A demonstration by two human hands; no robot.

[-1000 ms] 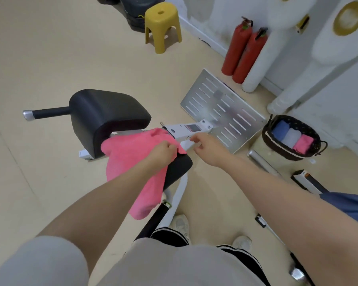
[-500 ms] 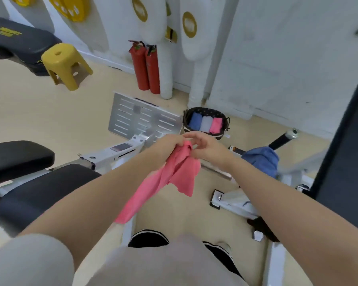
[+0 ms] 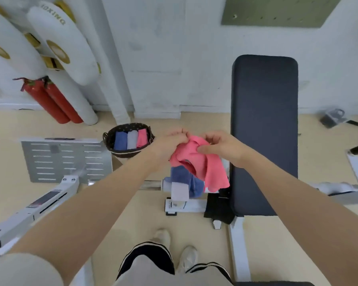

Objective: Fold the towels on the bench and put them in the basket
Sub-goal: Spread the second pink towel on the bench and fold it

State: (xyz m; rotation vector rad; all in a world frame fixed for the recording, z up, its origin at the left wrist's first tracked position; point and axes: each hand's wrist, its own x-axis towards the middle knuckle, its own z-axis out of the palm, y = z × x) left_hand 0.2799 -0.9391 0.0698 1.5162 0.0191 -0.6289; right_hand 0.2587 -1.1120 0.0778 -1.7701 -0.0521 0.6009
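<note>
A crumpled pink towel hangs in the air between both hands. My left hand pinches its upper left edge and my right hand grips its upper right part. Below it a blue towel is draped over a white bar of the bench frame. The dark woven basket stands on the floor to the left, holding folded blue, grey and pink towels side by side. The long dark bench pad lies to the right of my hands.
A perforated metal plate lies on the floor left of the basket. Two red fire extinguishers and white padded posts lean on the wall. A white machine arm crosses the lower left. My feet stand below.
The view has swung right from the black seat to the long bench. Both hands carried the pink towel along and now bunch it above the blue towel.
</note>
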